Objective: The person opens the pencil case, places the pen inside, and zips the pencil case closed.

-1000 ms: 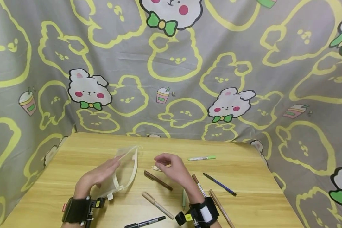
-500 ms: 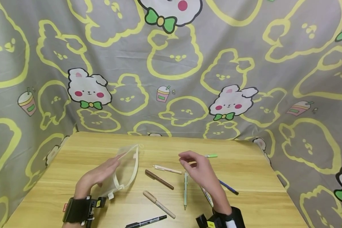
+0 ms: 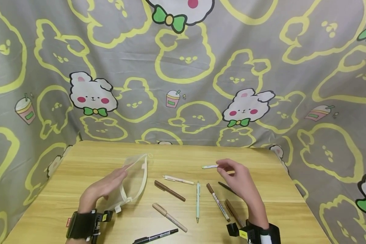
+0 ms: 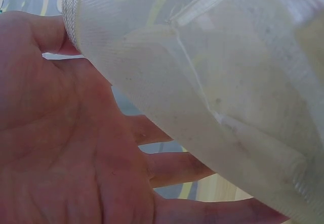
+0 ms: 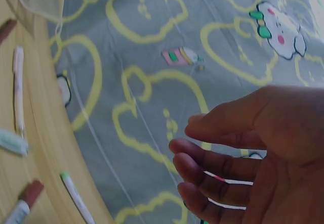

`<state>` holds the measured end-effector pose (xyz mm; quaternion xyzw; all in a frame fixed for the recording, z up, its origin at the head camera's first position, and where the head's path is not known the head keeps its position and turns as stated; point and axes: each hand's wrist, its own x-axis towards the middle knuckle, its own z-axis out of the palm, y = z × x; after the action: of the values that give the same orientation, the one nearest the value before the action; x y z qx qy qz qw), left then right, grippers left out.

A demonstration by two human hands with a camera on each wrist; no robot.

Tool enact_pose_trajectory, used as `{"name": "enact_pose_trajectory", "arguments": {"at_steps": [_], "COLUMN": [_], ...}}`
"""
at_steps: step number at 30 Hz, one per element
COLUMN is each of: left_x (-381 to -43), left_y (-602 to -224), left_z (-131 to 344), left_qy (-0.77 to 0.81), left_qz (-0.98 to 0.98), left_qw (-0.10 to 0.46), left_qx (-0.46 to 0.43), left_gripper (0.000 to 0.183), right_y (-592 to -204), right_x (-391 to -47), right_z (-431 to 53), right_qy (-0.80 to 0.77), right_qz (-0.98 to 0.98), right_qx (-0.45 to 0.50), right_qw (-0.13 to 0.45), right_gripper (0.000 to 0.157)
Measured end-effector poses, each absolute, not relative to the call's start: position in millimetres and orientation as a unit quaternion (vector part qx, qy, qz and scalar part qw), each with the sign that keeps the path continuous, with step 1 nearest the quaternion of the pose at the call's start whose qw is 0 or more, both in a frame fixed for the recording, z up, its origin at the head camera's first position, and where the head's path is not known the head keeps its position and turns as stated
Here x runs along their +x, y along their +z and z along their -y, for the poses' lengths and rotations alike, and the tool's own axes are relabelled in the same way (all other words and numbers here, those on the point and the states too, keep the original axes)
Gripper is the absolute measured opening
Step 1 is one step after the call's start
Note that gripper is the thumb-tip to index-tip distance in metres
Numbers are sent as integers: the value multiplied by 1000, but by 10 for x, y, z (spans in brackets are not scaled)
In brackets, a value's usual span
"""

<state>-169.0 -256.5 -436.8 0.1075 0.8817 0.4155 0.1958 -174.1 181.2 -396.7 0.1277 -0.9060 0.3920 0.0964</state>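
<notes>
My left hand (image 3: 105, 184) touches a pale see-through mesh pouch (image 3: 135, 176), which stands with its mouth facing right. In the left wrist view the straight fingers (image 4: 177, 169) pass behind the mesh. My right hand (image 3: 239, 176) is near the back right of the table, above a white pen with green ends (image 3: 208, 166), covering its right end in the head view. Loosely bent, the right fingers (image 5: 212, 158) hold nothing in the right wrist view, where that pen lies off to the lower left. Below the hand a dark pen (image 3: 227, 187) is partly hidden.
Between the hands lie a cream pen (image 3: 178, 180), a brown marker (image 3: 169, 190), a mint pen (image 3: 198, 203) and a tan marker (image 3: 169, 217). A black marker (image 3: 155, 236) is at the front. Two brown-capped pens, one white-bodied (image 3: 218, 202), lie right. Patterned cloth (image 3: 186, 84) surrounds the table.
My right hand has moved right, from over the cream pen to the green-ended pen, uncovering the cream and mint pens. The left hand and pouch stay in place.
</notes>
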Motion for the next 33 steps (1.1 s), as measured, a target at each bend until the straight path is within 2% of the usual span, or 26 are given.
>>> {"name": "enact_pose_trajectory", "arguments": {"at_steps": [8, 16, 23, 33], "left_x": [-1692, -1694, -1672, -1694], "left_y": [-4371, -4370, -4365, -4363], "left_z": [2579, 2581, 2593, 2599], "left_qy": [408, 416, 409, 385], "left_qz": [-886, -882, -885, -897], "left_qw": [183, 196, 195, 163], "left_qx": [125, 104, 109, 140], "left_gripper": [55, 60, 59, 56], "right_y": [-4059, -4165, -4348, -4543], "right_x": [-1795, -1818, -1861, -1909], "right_z": [-2068, -2261, -2366, -2420], "right_qy": [342, 327, 287, 272], "right_qz": [931, 939, 954, 955], "right_qx": [101, 99, 70, 15], "right_qw": [79, -28, -58, -120], "right_gripper": [24, 30, 29, 27]}}
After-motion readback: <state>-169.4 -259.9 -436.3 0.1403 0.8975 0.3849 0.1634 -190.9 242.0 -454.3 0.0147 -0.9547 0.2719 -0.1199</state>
